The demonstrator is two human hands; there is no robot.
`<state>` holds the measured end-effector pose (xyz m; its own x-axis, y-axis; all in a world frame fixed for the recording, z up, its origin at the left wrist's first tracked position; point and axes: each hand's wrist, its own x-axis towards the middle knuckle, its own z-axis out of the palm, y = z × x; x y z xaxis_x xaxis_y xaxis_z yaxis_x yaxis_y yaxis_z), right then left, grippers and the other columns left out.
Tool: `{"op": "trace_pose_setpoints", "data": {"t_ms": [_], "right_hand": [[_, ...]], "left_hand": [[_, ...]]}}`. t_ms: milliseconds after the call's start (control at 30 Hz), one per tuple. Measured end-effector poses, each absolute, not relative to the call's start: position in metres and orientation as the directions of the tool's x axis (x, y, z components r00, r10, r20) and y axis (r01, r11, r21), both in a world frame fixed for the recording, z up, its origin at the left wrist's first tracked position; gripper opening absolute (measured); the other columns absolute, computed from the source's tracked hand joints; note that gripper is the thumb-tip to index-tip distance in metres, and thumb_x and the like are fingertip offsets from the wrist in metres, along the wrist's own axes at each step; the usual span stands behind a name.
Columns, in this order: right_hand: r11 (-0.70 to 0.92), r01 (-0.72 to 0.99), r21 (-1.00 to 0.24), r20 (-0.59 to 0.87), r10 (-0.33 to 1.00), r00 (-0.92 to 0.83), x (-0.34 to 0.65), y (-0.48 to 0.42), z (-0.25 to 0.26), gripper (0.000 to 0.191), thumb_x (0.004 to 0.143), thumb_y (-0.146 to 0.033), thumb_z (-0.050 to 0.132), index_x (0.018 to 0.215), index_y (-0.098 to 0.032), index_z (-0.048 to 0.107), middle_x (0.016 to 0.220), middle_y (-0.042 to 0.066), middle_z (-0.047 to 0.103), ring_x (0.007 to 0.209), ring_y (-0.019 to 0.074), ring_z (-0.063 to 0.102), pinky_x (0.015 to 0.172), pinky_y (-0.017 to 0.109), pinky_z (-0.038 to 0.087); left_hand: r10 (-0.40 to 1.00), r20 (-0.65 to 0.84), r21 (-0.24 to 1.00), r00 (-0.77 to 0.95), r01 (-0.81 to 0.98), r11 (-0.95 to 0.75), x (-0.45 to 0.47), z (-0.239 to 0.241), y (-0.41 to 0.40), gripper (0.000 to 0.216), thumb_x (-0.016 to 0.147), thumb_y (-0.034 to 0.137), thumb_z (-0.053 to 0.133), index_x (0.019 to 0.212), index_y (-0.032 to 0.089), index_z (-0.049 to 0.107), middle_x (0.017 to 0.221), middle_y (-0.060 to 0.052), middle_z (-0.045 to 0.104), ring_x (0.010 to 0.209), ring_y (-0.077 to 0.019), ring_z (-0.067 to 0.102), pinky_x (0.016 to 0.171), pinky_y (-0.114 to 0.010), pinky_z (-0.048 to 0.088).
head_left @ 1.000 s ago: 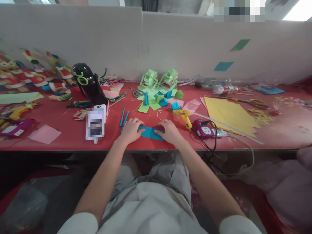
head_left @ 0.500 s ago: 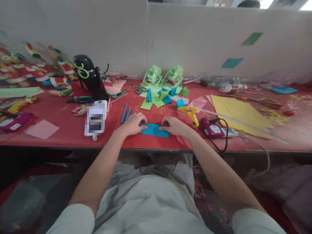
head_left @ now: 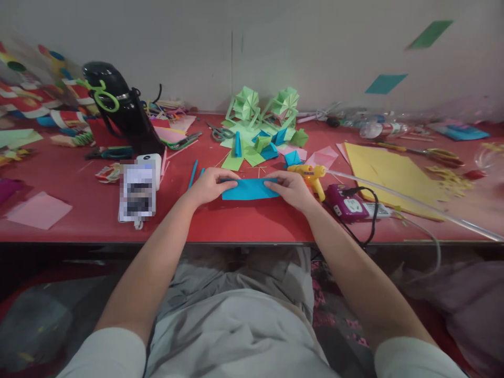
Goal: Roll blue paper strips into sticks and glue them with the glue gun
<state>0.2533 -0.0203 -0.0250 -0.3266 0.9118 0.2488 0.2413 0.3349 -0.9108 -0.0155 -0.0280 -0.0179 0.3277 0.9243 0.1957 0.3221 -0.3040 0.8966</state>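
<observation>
Left hand (head_left: 210, 186), right hand (head_left: 292, 188) pinch blue paper (head_left: 250, 190) ends, bare tabletop (head_left: 249, 224) nearer.

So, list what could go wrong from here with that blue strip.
The right hand is close to the glue gun and might knock it, or get burned if it's hot, which I can't tell. The black cord near the right forearm could snag. The blue strip, held near both ends, might crease if pulled unevenly.

At the table's (head_left: 246, 224) near side, the strip (head_left: 250, 191) is between left hand (head_left: 210, 186) and right hand (head_left: 294, 190). Phone (head_left: 137, 193) left, flask (head_left: 125, 115) behind it; glue gun (head_left: 307, 171), then socket (head_left: 346, 203), right.
</observation>
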Motion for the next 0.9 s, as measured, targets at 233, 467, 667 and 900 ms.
{"op": "trace_pose_setpoints", "data": {"t_ms": [233,467,667,900], "right_hand": [[0.107,-0.066,-0.992,0.122,0.942,-0.314,0.251,-0.018,-0.03,0.04,0.07,-0.047,0.085,0.103,-0.024,0.079,0.076,0.0,0.071,0.064,0.0128,0.061,0.062,0.029,0.054],[-0.084,-0.188,-0.979,-0.005,0.922,-0.387,0.246,-0.019,-0.027,0.039,0.069,-0.038,0.088,0.105,-0.025,0.079,0.099,0.002,0.075,0.084,0.0171,0.069,0.079,0.036,0.063],[-0.078,-0.204,-0.976,0.016,0.906,-0.423,0.246,-0.017,-0.031,0.038,0.07,-0.04,0.087,0.105,-0.026,0.08,0.102,0.002,0.074,0.091,0.0177,0.071,0.084,0.038,0.065],[-0.102,-0.142,-0.985,-0.037,0.913,-0.406,0.242,-0.019,-0.029,0.041,0.066,-0.042,0.089,0.102,-0.024,0.081,0.094,0.002,0.074,0.089,0.0196,0.071,0.082,0.039,0.065]], "left_hand": [[0.956,0.079,0.992,0.284,0.073,-0.104,-0.017,-0.012,-0.028,0.037,0.072,0.037,0.083,0.103,0.018,0.078,0.093,-0.007,0.078,0.079,-0.0181,0.071,0.072,-0.031,0.056],[0.973,0.096,0.995,0.21,-0.022,-0.093,-0.017,-0.012,-0.027,0.035,0.06,0.034,0.089,0.089,0.017,0.081,0.087,-0.007,0.077,0.077,-0.0184,0.07,0.074,-0.032,0.056],[0.966,-0.026,0.998,0.258,-0.05,0.041,-0.019,-0.008,-0.03,0.035,0.061,0.033,0.088,0.092,0.018,0.079,0.082,-0.005,0.076,0.069,-0.0148,0.068,0.066,-0.028,0.055],[0.974,0.065,0.979,0.219,0.176,-0.105,-0.024,-0.014,-0.026,0.034,0.064,0.039,0.087,0.09,0.018,0.081,0.088,-0.008,0.078,0.078,-0.0203,0.07,0.069,-0.031,0.056]]}}
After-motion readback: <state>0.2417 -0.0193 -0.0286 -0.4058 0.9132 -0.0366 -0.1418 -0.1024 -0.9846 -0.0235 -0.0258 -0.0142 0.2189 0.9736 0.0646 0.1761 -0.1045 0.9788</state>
